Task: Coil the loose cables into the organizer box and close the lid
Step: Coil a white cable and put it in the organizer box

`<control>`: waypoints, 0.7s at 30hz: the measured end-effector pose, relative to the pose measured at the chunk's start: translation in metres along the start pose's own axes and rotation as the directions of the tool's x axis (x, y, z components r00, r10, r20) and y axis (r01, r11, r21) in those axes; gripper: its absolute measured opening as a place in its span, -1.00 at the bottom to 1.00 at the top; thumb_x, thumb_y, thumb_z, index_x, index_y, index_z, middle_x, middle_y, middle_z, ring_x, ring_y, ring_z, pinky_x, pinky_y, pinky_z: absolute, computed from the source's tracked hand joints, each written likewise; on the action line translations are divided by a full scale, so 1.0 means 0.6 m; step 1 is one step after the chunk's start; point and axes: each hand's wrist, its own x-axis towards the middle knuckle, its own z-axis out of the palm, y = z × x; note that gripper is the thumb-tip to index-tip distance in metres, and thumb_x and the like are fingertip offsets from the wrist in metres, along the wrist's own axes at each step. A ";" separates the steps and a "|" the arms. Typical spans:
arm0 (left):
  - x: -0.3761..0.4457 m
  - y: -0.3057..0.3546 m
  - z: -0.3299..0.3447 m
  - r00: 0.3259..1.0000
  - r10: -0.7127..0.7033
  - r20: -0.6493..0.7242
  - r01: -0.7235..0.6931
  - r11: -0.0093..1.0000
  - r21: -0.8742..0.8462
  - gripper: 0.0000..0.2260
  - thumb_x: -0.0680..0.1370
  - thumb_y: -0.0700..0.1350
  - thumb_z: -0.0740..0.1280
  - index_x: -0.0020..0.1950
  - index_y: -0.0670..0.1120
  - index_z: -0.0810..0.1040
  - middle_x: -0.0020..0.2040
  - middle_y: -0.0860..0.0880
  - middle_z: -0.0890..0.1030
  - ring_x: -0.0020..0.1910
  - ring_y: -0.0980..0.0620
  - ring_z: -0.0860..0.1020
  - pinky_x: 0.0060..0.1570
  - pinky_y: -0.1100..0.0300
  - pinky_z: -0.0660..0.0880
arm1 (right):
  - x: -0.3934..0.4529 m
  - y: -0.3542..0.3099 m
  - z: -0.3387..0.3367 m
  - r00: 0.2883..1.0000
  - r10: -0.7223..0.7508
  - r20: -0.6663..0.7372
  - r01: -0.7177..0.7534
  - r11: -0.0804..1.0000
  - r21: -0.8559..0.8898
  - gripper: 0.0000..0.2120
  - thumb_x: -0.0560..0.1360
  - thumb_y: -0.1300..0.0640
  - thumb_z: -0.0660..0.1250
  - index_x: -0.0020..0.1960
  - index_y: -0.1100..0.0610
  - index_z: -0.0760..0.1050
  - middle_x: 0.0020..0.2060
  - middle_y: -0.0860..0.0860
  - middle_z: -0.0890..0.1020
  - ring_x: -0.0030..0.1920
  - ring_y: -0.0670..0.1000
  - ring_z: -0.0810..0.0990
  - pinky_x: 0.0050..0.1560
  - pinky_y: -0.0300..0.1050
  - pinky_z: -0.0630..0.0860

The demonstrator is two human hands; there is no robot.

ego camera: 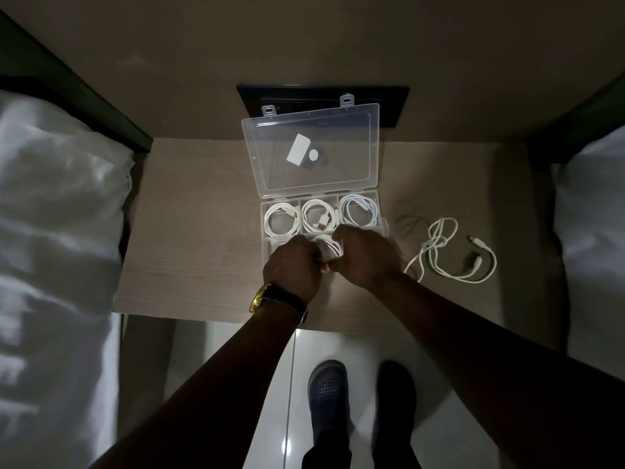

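A clear plastic organizer box lies on a light wooden bedside table, its lid standing open at the back. Three back compartments each hold a coiled white cable. My left hand and my right hand are both over the front row, closed on another white cable coil in the middle front compartment. One loose white cable lies tangled on the table to the right of the box.
White-sheeted beds flank the table, one on the left and one on the right. A black wall panel sits behind the lid. My shoes stand on the glossy floor below the table's front edge.
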 end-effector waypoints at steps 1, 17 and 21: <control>0.003 0.001 0.001 1.000 -0.004 0.002 0.004 1.000 -0.001 -0.84 0.52 -0.10 0.27 -0.05 -0.03 0.65 -0.02 -0.05 0.60 -0.01 -0.12 0.60 -0.18 0.17 0.33 | 0.002 0.000 -0.001 0.999 0.022 0.033 -0.023 0.999 0.028 -0.54 0.25 -0.18 0.53 0.05 -0.01 0.54 0.00 0.00 0.71 0.07 0.15 0.66 0.00 0.00 0.59; 0.013 0.003 0.001 0.994 0.105 0.013 -0.106 0.992 0.067 -0.84 0.52 -0.11 0.29 -0.06 0.02 0.67 -0.07 -0.05 0.60 -0.07 -0.11 0.61 -0.22 0.17 0.36 | -0.031 0.015 0.003 0.972 -0.171 -0.162 0.175 0.985 0.008 -0.73 0.50 -0.01 0.32 0.17 0.03 0.48 -0.09 0.07 0.72 0.00 0.16 0.67 -0.05 -0.01 0.56; -0.005 -0.003 -0.006 0.992 0.114 -0.059 -0.113 0.993 0.019 -0.86 0.42 -0.21 0.44 -0.08 -0.02 0.68 -0.11 -0.10 0.67 -0.11 -0.22 0.62 -0.19 0.06 0.50 | -0.096 0.069 -0.024 0.927 -0.010 -0.375 0.138 0.940 0.314 -0.85 0.50 -0.02 0.29 0.03 -0.01 0.53 -0.20 0.03 0.72 -0.18 0.10 0.69 -0.18 -0.04 0.59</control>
